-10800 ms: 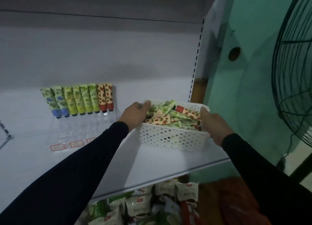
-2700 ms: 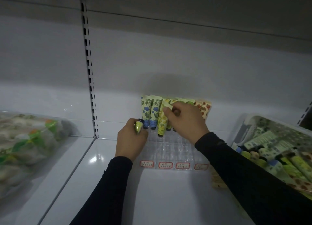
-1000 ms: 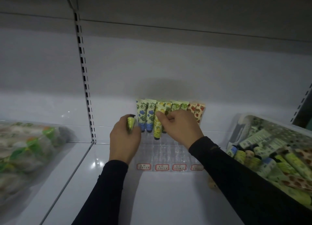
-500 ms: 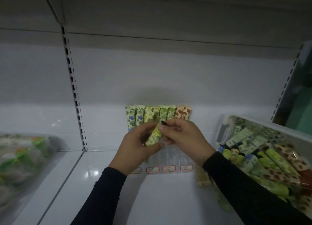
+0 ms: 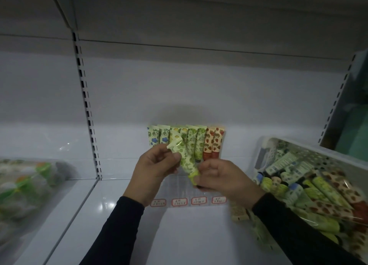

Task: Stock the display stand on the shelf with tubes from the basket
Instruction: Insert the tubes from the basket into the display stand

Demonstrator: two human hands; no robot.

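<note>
A green-patterned tube [image 5: 184,159] hangs tilted between both hands, in front of the row of tubes [image 5: 186,141] standing at the back of the clear display stand [image 5: 179,187] on the shelf [image 5: 123,221]. The left hand [image 5: 154,168] has its fingers [image 5: 175,157] curled, pinching the tube's crimped upper end. The right hand [image 5: 221,177] pinches the green cap at the lower end. The basket [image 5: 310,151] of tubes sits on the shelf just right of the stand.

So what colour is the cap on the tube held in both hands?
Light green cap, clearest in the head view.
</note>
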